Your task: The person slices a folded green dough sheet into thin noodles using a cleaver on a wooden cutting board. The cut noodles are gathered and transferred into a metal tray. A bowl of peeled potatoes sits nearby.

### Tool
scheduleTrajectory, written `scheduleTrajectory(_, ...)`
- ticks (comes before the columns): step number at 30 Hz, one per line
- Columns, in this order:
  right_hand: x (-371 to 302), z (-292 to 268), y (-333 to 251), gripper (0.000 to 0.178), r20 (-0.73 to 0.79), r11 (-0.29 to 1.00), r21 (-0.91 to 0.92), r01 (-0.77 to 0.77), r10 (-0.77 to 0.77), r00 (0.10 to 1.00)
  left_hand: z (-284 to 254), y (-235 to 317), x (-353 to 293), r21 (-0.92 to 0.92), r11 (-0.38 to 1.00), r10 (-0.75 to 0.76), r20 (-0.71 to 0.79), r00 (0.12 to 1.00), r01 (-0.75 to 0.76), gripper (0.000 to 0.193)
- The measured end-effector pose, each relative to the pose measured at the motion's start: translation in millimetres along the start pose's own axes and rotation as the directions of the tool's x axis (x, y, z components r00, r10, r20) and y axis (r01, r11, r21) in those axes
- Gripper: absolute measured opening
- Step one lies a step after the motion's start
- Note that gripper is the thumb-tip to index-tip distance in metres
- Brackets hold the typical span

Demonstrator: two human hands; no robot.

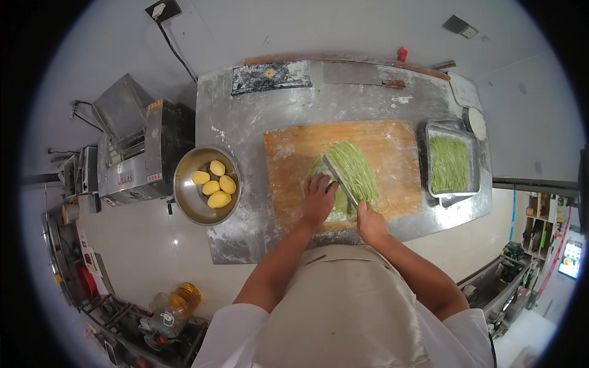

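My right hand [371, 223] is wrapped round the handle of a wide-bladed kitchen knife [342, 182]. The blade slants up and to the left across a green dough sheet [342, 208]. My left hand [319, 196] rests on this dough just left of the blade, fingers apart and partly bent, holding nothing between them. Right of the blade lies a bundle of thin green noodles [354, 162]. Everything sits on a floury wooden board [288, 156]. Part of the dough is hidden under my left hand.
The board stands on a floury metal table [245, 116]. A steel bowl [178, 193] with several peeled potatoes [219, 199] is at the left, near a metal machine [132, 178]. At the right, a metal tray [434, 127] holds more green noodles [448, 162].
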State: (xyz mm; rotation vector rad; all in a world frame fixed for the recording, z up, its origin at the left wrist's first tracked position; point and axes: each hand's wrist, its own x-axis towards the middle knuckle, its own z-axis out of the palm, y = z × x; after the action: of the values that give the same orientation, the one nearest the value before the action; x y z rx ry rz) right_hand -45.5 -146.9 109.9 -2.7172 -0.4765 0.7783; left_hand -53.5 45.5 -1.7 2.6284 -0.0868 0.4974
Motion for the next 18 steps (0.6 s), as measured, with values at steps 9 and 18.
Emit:
scheduleTrajectory(9,35,19,-6,0.026,-0.067,0.998,0.026,0.065,-0.063,0.996,1,-2,-1,0.004,1.000,0.000,0.000,1.000,0.000,0.032)
scheduleTrajectory(18,-7,-23,-17,0.028,0.041,1.000,-0.019,0.006,-0.005,0.999,3,-1,-2,0.015,1.000,-0.002,-0.018,1.000,0.002,0.028)
